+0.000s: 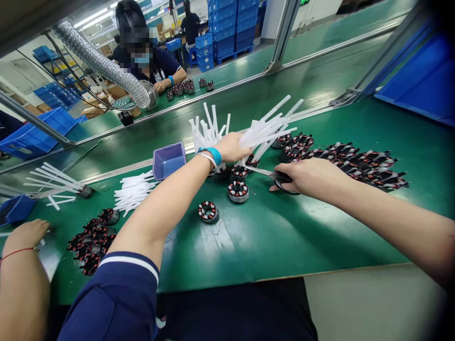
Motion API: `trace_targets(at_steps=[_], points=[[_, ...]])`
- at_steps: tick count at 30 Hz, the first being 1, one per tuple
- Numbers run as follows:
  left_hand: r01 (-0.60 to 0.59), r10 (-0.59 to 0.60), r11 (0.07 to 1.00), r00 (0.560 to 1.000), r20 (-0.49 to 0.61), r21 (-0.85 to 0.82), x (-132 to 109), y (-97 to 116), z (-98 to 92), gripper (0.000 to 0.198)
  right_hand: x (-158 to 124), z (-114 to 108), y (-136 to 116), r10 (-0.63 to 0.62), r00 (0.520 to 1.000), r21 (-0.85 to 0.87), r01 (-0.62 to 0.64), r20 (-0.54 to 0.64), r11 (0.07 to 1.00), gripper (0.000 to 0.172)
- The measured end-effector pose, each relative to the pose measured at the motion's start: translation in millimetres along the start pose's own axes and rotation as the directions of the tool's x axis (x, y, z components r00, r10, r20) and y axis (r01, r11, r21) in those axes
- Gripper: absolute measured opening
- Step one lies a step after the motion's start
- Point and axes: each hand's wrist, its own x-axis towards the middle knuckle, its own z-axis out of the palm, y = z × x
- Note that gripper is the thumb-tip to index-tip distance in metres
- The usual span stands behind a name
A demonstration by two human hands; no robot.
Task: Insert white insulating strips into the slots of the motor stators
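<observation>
As the head view shows, the left hand (232, 147) is closed round a bunch of slim, white strips (270, 129), and the right hand (304, 177) grips one pair of metal scissors (266, 173), tip just beside the bunch, above the glossy green surface (284, 237). One ring-shaped coil (208, 212) stands apart, near one purple box (171, 157).

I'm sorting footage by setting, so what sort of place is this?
Most likely a factory assembly workshop: a long green workbench bears many near-identical ring-shaped parts, blue plastic crates stand stacked in the background, and another person sits beyond the frame bars.
</observation>
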Motion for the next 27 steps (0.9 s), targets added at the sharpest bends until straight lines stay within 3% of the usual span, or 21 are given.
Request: trace_targets(at_steps=[3, 7, 10, 14, 17, 19, 23, 27], points=[[-0.020, 0.011, 0.991, 0.997, -0.072, -0.129, -16, 8, -12.2, 0.016, -15, 3, 3, 0.069, 0.997, 0.049, -0.067, -0.036, 0.997, 0.042], [-0.148, 0.042, 0.888, 0.969, -0.245, -0.434, -65, 12, -35.3, 0.013, -51, 9, 2, 0.129, 0.989, 0.211, -0.111, -0.072, 0.971, 0.055], [-0.184, -0.103, 0.795, 0.898, -0.428, -0.578, -108, -2, -42.3, 0.017, -73, 9, -14, 0.168, 0.972, 0.480, -0.070, -0.164, 0.874, 0.069], [-0.076, -0.300, 0.799, 0.809, -0.505, -0.597, -143, -30, -30.8, 0.030, -69, 3, -48, 0.239, 0.935, 0.632, -0.020, -0.263, 0.774, 0.069], [0.043, -0.482, 0.722, 0.747, -0.458, -0.691, -153, -39, -15.6, 0.031, -46, 6, -69, 0.201, 0.937, 0.650, 0.036, -0.286, 0.759, 0.066], [0.084, -0.541, 0.684, 0.725, -0.426, -0.724, -157, -37, -7.6, 0.031, -33, 11, -78, 0.166, 0.940, 0.658, 0.077, -0.298, 0.749, 0.064], [0.069, -0.524, 0.686, 0.738, -0.426, -0.725, -162, -31, -0.1, 0.034, -26, 20, -86, 0.076, 0.945, 0.675, 0.168, -0.317, 0.719, 0.058], [0.028, -0.543, 0.667, 0.703, -0.460, -0.745, -152, -38, 3.5, 0.033, -14, 18, -79, 0.100, 0.920, 0.626, 0.175, -0.379, 0.760, 0.058]])
